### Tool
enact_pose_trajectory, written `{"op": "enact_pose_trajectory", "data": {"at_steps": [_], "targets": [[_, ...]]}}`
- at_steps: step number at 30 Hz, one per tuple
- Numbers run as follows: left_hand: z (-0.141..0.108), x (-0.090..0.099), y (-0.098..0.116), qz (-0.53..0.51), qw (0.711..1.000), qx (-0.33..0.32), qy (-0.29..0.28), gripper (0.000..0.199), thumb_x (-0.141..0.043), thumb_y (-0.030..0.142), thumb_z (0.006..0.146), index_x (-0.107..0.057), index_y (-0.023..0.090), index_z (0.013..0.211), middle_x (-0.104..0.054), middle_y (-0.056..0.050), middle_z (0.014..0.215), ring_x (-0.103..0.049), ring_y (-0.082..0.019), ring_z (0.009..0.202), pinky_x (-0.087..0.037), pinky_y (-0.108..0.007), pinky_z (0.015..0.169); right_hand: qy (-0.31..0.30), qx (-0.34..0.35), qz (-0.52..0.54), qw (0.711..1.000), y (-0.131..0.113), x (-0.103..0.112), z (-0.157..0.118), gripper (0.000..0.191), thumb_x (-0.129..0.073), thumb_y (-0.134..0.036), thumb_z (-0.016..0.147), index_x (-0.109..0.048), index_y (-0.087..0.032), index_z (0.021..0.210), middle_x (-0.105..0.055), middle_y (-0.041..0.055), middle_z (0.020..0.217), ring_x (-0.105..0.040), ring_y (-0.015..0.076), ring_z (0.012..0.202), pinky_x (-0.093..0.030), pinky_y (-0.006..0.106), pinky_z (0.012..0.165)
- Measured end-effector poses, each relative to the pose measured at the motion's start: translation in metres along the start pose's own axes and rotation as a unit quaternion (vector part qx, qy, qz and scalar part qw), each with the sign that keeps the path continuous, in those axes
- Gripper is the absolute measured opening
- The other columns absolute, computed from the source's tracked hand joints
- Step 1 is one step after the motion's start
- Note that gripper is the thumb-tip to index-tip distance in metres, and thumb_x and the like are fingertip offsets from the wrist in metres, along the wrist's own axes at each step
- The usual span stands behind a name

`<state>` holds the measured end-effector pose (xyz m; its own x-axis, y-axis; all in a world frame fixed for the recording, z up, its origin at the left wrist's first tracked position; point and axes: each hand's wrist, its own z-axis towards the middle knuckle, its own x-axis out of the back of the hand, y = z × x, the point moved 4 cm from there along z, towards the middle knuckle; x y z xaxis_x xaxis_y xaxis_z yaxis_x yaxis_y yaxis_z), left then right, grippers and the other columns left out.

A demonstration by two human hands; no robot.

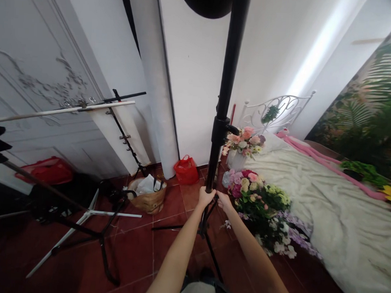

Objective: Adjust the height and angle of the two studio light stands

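A tall black light stand [215, 143] rises in front of me, its legs spread on the floor. My left hand [207, 196] is wrapped round its lower pole. Just to the right, my right hand [224, 201] is closed at the side of the stand at the same height; its fingers hide the part they grip. Higher up the pole is a collar with a black knob [233, 130], apart from both hands. A dark rounded object [208, 0] hangs beside the pole at the top edge.
Artificial flowers [261, 207] lie right of the stand, beside a bed with a cream cover [342, 224]. A red bag [187, 170] and a wicker basket [149, 200] stand on the tiles. Left are another black stand [102, 238] and a white crossbar [53, 114].
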<state>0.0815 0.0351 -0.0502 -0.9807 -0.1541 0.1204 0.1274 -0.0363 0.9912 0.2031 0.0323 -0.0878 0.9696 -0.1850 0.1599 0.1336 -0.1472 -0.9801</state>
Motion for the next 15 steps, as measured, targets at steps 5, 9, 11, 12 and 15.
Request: {"op": "enact_pose_trajectory", "data": {"at_steps": [5,9,11,12,15], "targets": [[0.000,0.000,0.002,-0.005,1.000,0.004,-0.007,0.020,-0.062,0.024,0.060,-0.049,0.015,0.048,-0.048,0.002,0.046,-0.044,-0.008,0.044,-0.032,-0.018,0.045,0.087,0.087,-0.091,0.988,-0.015,0.008,-0.012,0.026,-0.046,-0.038,0.081,-0.055,-0.017,0.092,-0.063,0.0085,0.082,-0.060,0.0199,0.077,-0.045,0.029,0.069],[0.000,-0.001,0.002,-0.005,1.000,0.004,-0.012,0.021,-0.062,0.026,0.061,-0.050,0.015,0.048,-0.048,0.002,0.046,-0.044,-0.008,0.044,-0.032,-0.018,0.045,0.070,0.229,-0.202,0.950,-0.026,0.010,-0.030,0.037,-0.025,-0.036,0.093,-0.054,-0.018,0.105,-0.063,0.0105,0.100,-0.059,0.0191,0.092,-0.043,0.030,0.081],[0.000,-0.001,0.003,-0.011,1.000,0.004,-0.011,0.020,-0.062,0.027,0.061,-0.051,0.014,0.049,-0.050,0.001,0.048,-0.045,-0.008,0.046,-0.033,-0.018,0.046,0.038,0.246,-0.227,0.942,-0.025,0.010,-0.032,0.038,-0.023,-0.036,0.094,-0.054,-0.017,0.106,-0.063,0.0099,0.101,-0.059,0.0184,0.092,-0.043,0.029,0.082],[0.001,-0.001,0.003,-0.014,1.000,0.005,-0.009,0.020,-0.063,0.027,0.061,-0.052,0.014,0.049,-0.050,0.001,0.048,-0.045,-0.008,0.046,-0.033,-0.018,0.046,0.029,0.246,-0.235,0.940,-0.024,0.010,-0.031,0.039,-0.022,-0.036,0.094,-0.054,-0.017,0.107,-0.064,0.0097,0.101,-0.060,0.0181,0.092,-0.043,0.029,0.081],[0.001,-0.001,0.001,-0.015,1.000,0.009,-0.002,0.020,-0.064,0.026,0.059,-0.052,0.014,0.049,-0.050,0.001,0.049,-0.045,-0.008,0.047,-0.033,-0.018,0.046,0.024,0.227,-0.252,0.940,-0.019,0.008,-0.023,0.040,-0.021,-0.037,0.095,-0.052,-0.017,0.111,-0.065,0.0089,0.098,-0.062,0.0176,0.084,-0.043,0.027,0.075]]}}
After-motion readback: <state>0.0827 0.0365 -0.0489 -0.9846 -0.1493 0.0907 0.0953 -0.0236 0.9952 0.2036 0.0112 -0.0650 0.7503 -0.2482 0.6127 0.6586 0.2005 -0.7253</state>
